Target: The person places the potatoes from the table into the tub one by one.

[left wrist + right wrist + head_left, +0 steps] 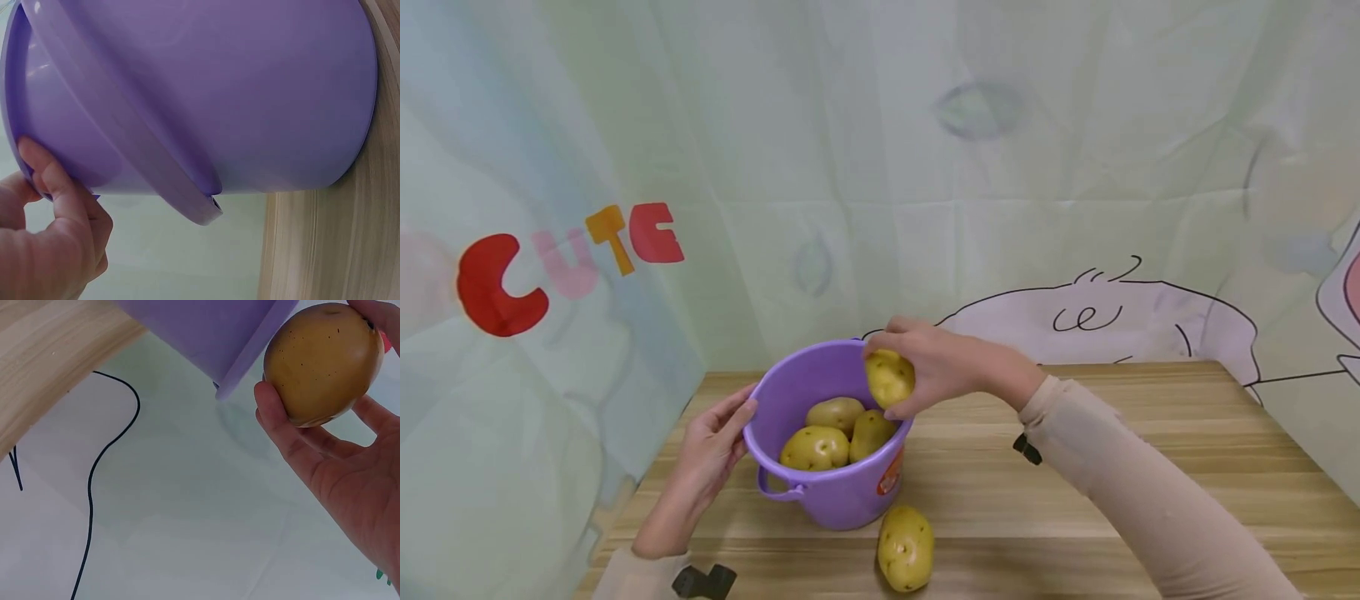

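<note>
A purple bucket [850, 500] stands on the table with several potatoes [815, 448] inside it. My left hand [707, 450] pinches its rim at the left side; the left wrist view shows the thumb and fingers [47, 169] on either side of that rim. In my right hand [943, 367] a yellow potato [889, 379] is gripped at the bucket's right rim, partly over the opening. The right wrist view has this held potato [324, 365] between thumb and fingers, beside the bucket wall. One more potato [906, 548] lies on the table in front of the bucket.
The wood-grain table [1045, 517] spreads to the right of the bucket. Behind and to the left hangs a pale printed curtain [760, 208] with coloured letters, close to the table's back edge. The bucket's handle [125, 119] hangs down along its outer side.
</note>
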`<state>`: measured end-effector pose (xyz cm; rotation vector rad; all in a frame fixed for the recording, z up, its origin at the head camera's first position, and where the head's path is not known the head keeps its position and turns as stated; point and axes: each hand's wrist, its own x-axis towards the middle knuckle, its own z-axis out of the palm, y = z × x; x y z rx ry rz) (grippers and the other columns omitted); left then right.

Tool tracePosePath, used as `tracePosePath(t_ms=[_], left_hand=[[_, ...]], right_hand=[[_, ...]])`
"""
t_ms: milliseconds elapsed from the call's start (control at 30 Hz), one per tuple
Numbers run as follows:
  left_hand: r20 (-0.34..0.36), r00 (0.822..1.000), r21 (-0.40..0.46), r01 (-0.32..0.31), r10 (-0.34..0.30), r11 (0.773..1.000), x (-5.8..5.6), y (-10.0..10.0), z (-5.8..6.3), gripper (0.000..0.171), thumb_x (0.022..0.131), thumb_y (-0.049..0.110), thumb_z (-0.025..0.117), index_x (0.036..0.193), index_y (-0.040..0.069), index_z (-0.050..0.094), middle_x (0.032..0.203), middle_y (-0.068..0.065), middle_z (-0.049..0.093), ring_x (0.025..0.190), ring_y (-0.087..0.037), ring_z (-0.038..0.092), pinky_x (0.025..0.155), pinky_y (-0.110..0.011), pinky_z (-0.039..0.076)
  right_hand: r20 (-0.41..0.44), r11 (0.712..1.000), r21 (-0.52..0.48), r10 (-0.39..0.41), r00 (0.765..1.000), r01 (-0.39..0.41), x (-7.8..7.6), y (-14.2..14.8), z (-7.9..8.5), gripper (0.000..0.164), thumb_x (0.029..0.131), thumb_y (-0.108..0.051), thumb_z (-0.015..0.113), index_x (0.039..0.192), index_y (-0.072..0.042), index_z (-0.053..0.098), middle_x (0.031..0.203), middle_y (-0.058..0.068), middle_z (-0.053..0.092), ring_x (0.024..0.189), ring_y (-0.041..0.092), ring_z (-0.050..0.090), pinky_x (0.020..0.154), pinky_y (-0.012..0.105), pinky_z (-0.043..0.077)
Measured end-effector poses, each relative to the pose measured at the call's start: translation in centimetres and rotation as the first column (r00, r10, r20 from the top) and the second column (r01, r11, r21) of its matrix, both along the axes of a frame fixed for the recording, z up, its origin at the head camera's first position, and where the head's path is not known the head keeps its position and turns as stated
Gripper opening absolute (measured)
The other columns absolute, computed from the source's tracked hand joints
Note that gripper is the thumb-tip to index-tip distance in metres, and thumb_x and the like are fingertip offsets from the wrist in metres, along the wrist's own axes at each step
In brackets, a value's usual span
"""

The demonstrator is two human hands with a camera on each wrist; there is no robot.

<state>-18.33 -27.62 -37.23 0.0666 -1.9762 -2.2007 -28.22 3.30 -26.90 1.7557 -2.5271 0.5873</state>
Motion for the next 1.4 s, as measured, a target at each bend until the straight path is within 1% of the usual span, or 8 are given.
tracePosePath(t_ms=[200,400,600,767,1000,1100,1300,1400], left_hand=[[-0.005,1.000,-0.011,-0.008,0.008,1.000,0.0,0.0,0.0,0.055,0.103,0.015,0.058,0.145,-0.014,0.037,0.101,-0.001,0.066,0.074,-0.003,0.061,0.059,-0.011,0.054],[-0.001,1.000,-0.009,-0.002,0.002,1.000,0.1,0.0,0.1,0.056,0.103,0.015,0.057,0.146,-0.015,0.036,0.101,0.000,0.066,0.077,-0.004,0.062,0.063,-0.012,0.055],[-0.009,1.000,-0.032,-0.012,0.012,0.999,0.1,-0.1,0.0,0.055,0.103,0.016,0.058,0.145,-0.014,0.038,0.093,0.000,0.064,0.064,-0.001,0.053,0.050,-0.009,0.046],[-0.019,1.000,-0.022,-0.014,0.013,1.000,0.0,-0.1,-0.1,0.055,0.103,0.015,0.058,0.144,-0.015,0.038,0.094,-0.001,0.064,0.063,-0.001,0.053,0.049,-0.009,0.046],[-0.015,1.000,-0.034,-0.023,0.023,0.999,0.1,-0.2,-0.2,0.054,0.103,0.016,0.059,0.144,-0.014,0.040,0.094,-0.001,0.065,0.061,-0.001,0.051,0.048,-0.009,0.045],[-0.015,1.000,-0.026,-0.017,0.017,1.000,0.1,-0.2,-0.2,0.054,0.103,0.016,0.059,0.144,-0.014,0.040,0.096,-0.002,0.065,0.064,-0.002,0.053,0.051,-0.010,0.047],[-0.002,1.000,0.025,0.025,-0.024,0.999,0.0,-0.4,-0.2,0.055,0.103,0.015,0.057,0.147,-0.012,0.036,0.108,0.000,0.066,0.091,-0.008,0.067,0.078,-0.019,0.059],[0.000,0.999,0.029,0.032,-0.032,0.999,-0.1,-0.4,-0.2,0.056,0.104,0.016,0.057,0.147,-0.012,0.035,0.109,0.001,0.066,0.095,-0.009,0.067,0.081,-0.021,0.058]], right_hand=[[-0.010,1.000,0.009,-0.020,1.000,0.021,0.0,-1.1,-0.5,0.065,0.076,-0.036,0.083,0.130,-0.009,0.058,0.112,0.010,0.051,0.093,0.018,0.053,0.076,0.024,0.053],[-0.031,1.000,0.002,-0.027,0.999,0.027,0.1,-2.3,-1.0,0.065,0.079,-0.037,0.083,0.131,-0.008,0.057,0.119,0.014,0.049,0.098,0.021,0.054,0.081,0.026,0.053],[-0.026,0.998,-0.046,-0.039,0.999,0.038,0.3,-2.9,-1.3,0.059,0.082,-0.037,0.081,0.129,-0.008,0.059,0.130,0.013,0.043,0.108,0.021,0.053,0.092,0.029,0.052],[-0.048,0.996,-0.082,-0.020,0.999,0.016,0.2,-2.8,-1.3,0.055,0.082,-0.035,0.082,0.124,-0.006,0.061,0.124,0.013,0.047,0.106,0.023,0.055,0.092,0.029,0.053],[-0.009,0.998,-0.049,-0.027,1.000,0.027,0.4,-2.2,-1.6,0.050,0.085,-0.031,0.081,0.124,-0.007,0.060,0.119,0.010,0.051,0.104,0.020,0.055,0.089,0.027,0.054],[-0.016,0.998,-0.064,-0.017,1.000,0.016,0.5,-1.8,-1.8,0.049,0.085,-0.030,0.080,0.123,-0.007,0.060,0.118,0.009,0.052,0.103,0.020,0.056,0.088,0.027,0.055],[-0.053,0.994,-0.110,-0.003,0.999,-0.003,0.5,-0.9,-2.2,0.049,0.084,-0.030,0.079,0.123,-0.006,0.061,0.118,0.011,0.056,0.104,0.020,0.057,0.086,0.026,0.056],[-0.060,0.992,-0.124,-0.005,0.998,-0.003,0.7,-0.4,-2.0,0.049,0.085,-0.030,0.078,0.123,-0.005,0.061,0.119,0.011,0.056,0.104,0.019,0.058,0.085,0.027,0.057]])
